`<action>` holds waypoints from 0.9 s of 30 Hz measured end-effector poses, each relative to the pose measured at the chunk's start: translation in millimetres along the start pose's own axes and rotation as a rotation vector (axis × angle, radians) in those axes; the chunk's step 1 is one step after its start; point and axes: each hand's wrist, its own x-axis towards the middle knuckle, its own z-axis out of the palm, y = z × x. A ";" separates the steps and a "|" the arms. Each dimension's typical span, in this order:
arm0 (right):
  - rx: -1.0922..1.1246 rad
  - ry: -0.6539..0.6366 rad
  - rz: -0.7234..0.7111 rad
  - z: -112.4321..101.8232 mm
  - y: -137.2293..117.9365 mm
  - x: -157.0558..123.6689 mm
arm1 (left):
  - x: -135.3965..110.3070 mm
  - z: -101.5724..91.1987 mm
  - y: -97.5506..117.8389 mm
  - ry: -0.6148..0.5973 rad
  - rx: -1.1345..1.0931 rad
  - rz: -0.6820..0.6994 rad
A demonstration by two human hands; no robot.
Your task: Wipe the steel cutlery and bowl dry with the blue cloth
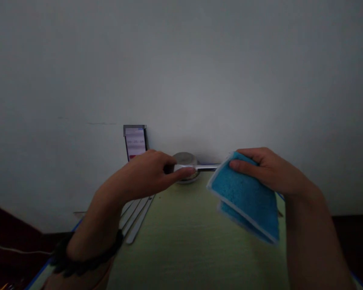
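My left hand [149, 173] is closed on a metal utensil [196, 166], pinching it near its wide end so that the handle runs level to the right. My right hand [270, 169] grips a folded blue cloth [245, 199] with a white edge, which hangs down and forward from my fingers. The utensil's handle tip reaches the cloth's upper corner. Both hands hover above a pale green table [184, 241]. A dark bracelet [87, 257] circles my left wrist.
Several flat metal utensils [137, 219] lie side by side on the table under my left forearm. A lit phone [135, 143] stands propped against the white wall at the table's far edge. A round metal object [186, 159] sits behind the held utensil.
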 end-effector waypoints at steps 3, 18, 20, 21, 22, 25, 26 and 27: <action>-0.020 0.280 -0.138 6.4 -7.9 4.4 | -1.0 -0.9 3.0 -0.007 -0.010 -0.008; -0.183 -0.291 -0.035 11.7 -19.4 11.7 | -1.1 -9.2 16.1 0.027 0.170 0.018; -0.186 -0.316 -0.046 12.8 -19.9 13.0 | -0.4 -9.9 16.5 0.032 0.170 0.020; -0.186 -0.318 -0.043 13.0 -19.4 13.5 | -0.1 -10.1 16.4 0.038 0.157 0.019; -0.183 -0.314 -0.039 12.8 -18.5 13.7 | 0.2 -10.3 16.0 0.053 0.140 0.013; -0.163 -0.270 -0.010 10.4 -13.7 12.6 | -0.3 -11.2 13.1 0.157 0.101 -0.051; -0.150 -0.248 0.008 9.1 -11.6 11.7 | -1.0 -11.7 11.4 0.212 0.094 -0.083; -0.133 -0.228 0.025 7.8 -9.4 10.6 | -1.7 -12.4 9.3 0.276 0.083 -0.116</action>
